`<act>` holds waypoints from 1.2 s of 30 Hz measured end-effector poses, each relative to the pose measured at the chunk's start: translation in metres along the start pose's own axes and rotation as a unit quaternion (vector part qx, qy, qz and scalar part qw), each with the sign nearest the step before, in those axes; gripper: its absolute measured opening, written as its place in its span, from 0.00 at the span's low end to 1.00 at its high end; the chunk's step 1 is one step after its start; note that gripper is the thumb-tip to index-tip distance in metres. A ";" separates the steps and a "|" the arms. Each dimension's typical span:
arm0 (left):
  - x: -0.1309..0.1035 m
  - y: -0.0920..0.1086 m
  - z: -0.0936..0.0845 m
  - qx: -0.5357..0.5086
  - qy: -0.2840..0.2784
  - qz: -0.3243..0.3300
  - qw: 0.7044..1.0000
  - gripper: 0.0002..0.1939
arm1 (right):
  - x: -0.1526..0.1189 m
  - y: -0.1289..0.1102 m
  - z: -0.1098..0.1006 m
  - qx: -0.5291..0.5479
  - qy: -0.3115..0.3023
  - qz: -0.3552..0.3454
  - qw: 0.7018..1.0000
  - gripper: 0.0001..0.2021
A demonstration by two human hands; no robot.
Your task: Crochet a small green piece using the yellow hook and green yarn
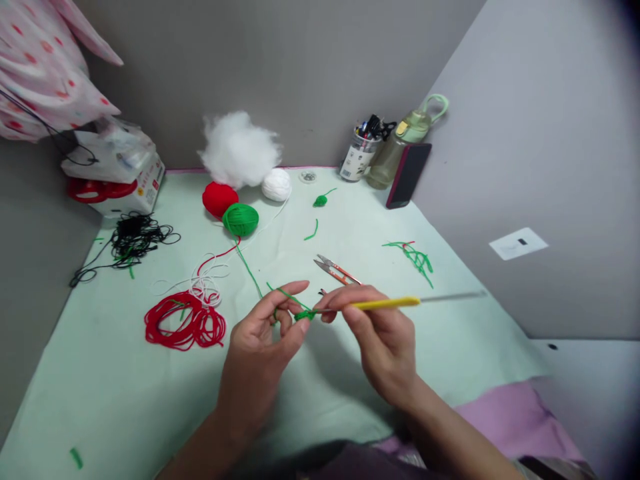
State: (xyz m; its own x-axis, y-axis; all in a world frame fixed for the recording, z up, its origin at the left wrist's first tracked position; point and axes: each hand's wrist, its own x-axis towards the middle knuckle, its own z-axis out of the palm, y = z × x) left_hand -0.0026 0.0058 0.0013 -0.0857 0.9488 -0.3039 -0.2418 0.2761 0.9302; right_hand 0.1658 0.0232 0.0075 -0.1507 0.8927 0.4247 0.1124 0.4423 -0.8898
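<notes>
Green yarn ball (241,219) toward table's (125,400) back edge, left of middle; strand (247,267) runs forward to left hand (265,333). Left grip narrow — thumb and fingers pinching small green crochet piece (304,315), held above table's front half. Thread snips (342,272) on table, just beyond right hand (384,333). Yellow-handled crochet hook (390,303): long axis near crosswise, roughly along front edge, tip meeting piece, other end toward right edge. Right hand closed on hook; piece just left of its grip — left hand nearer, holding it.

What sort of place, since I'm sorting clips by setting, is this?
Likely a craft corner, perhaps at home: the yellow-handled hook in the right hand, a green yarn ball and fluffy white stuffing suggest it.
</notes>
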 end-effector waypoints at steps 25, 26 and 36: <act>-0.001 0.010 0.009 -0.240 -0.080 -0.148 0.956 0.25 | -0.012 0.003 0.006 -0.174 -0.009 -0.144 0.974 0.17; 0.000 0.011 0.007 -0.250 -0.092 -0.168 0.949 0.24 | -0.012 0.003 0.004 -0.160 -0.002 -0.142 0.977 0.17; 0.000 0.005 0.004 -0.143 -0.088 -0.069 0.983 0.21 | 0.000 0.010 0.007 0.155 0.020 0.075 0.985 0.07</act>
State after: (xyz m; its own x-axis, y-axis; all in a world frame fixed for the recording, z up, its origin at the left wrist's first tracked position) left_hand -0.0004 0.0080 0.0067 0.1299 0.9238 -0.3601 -0.5039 0.3743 0.7785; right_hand 0.1604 0.0273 -0.0025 -0.1149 0.9512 0.2863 -0.1750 0.2643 -0.9484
